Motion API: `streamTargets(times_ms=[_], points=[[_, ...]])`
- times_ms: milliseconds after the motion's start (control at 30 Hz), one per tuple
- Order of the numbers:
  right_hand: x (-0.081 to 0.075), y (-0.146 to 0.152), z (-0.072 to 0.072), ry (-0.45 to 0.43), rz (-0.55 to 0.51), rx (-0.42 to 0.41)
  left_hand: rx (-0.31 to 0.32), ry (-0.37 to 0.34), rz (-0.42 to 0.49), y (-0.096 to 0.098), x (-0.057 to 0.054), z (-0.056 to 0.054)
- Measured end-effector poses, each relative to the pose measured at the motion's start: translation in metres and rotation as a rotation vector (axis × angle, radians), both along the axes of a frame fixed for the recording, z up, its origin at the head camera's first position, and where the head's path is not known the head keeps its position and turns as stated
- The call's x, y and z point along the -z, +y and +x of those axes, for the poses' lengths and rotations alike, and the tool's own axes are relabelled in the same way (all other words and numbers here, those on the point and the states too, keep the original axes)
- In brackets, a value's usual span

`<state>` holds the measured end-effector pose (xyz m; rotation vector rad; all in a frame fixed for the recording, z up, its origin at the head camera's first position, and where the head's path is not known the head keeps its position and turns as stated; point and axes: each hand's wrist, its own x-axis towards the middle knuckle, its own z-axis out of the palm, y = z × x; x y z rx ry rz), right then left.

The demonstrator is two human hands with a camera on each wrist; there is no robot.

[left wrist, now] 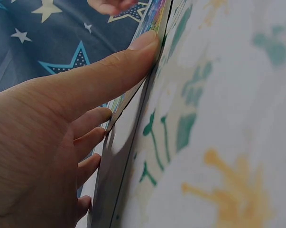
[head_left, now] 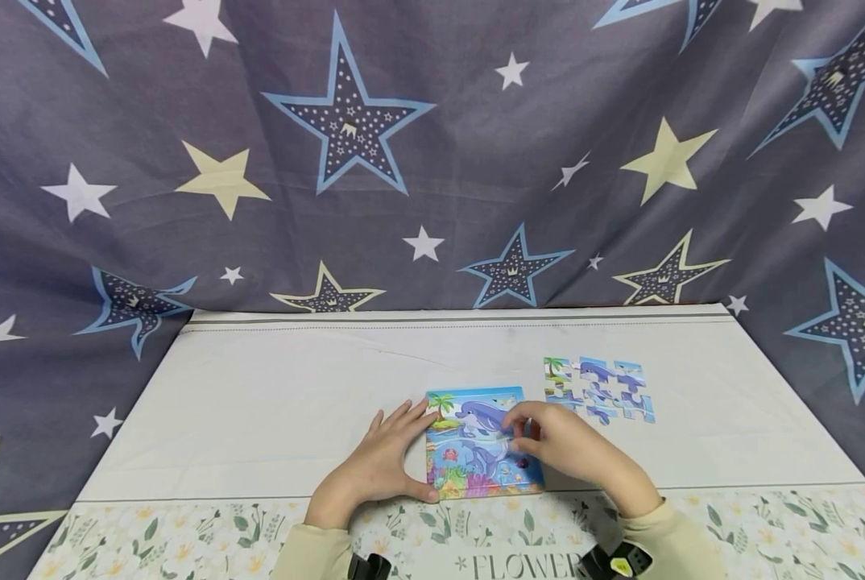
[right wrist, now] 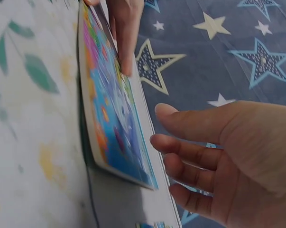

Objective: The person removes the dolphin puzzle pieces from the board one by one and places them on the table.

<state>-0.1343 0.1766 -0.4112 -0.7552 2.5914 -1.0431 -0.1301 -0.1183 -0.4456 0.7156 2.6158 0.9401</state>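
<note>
A picture board (head_left: pixel 478 482) with dolphins, a palm tree and coral lies near the front of the white surface. My left hand (head_left: pixel 378 457) rests along its left side, fingers spread at the upper left edge and thumb at the lower left corner. In the left wrist view that thumb (left wrist: pixel 109 71) presses on the board's edge. Over the right part of the board hovers my right hand (head_left: pixel 573 443), fingers loosely bent. From the right wrist view, a gap shows between thumb (right wrist: pixel 195 123) and fingers, with nothing held there.
Loose jigsaw pieces (head_left: pixel 595 370) with dolphin and palm prints lie in a cluster behind the right hand. A floral cloth (head_left: pixel 208 536) with printed lettering covers the front strip. A dark star-patterned curtain (head_left: pixel 461 161) hangs behind the white tabletop (head_left: pixel 273 403).
</note>
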Motion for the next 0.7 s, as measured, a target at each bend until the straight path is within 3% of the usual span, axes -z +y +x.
streamTargets(times_ms=[367, 700], points=[[0.004, -0.022, 0.010, 0.019, 0.034, -0.059, -0.007, 0.001, 0.005, 0.000, 0.000, 0.001], [0.010, -0.033, 0.016, 0.091, 0.108, -0.069, -0.001, 0.000, 0.005, 0.000, 0.000, 0.000]])
